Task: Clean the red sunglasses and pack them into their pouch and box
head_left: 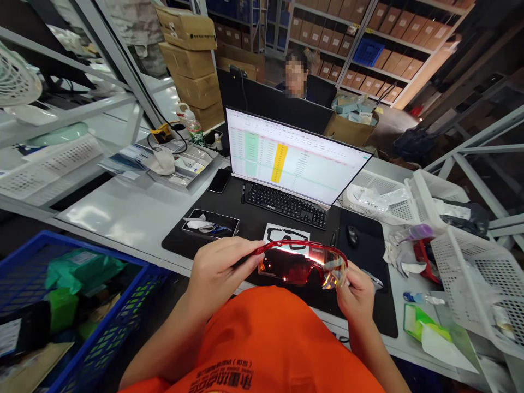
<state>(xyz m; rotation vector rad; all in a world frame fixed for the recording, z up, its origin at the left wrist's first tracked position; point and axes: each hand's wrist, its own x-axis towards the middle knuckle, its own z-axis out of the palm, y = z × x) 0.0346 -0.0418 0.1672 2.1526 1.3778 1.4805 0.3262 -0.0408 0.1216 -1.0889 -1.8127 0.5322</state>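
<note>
A pair of red-tinted glasses (305, 265) hangs between my two hands just above the black desk mat (254, 221). My left hand (219, 270) is closed on the glasses' left end, fingers pinched along the frame. My right hand (358, 295) grips the right end of the lens. Under the glasses lies a white card with a black glasses outline (286, 236). To the left on the mat sits a black tray (210, 224) with small items in it.
A keyboard (286, 204), monitor (292, 155) and mouse (352, 236) stand beyond my hands. White baskets (470, 262) fill the right side. A blue crate (77, 305) is at lower left. Another person sits behind the monitor.
</note>
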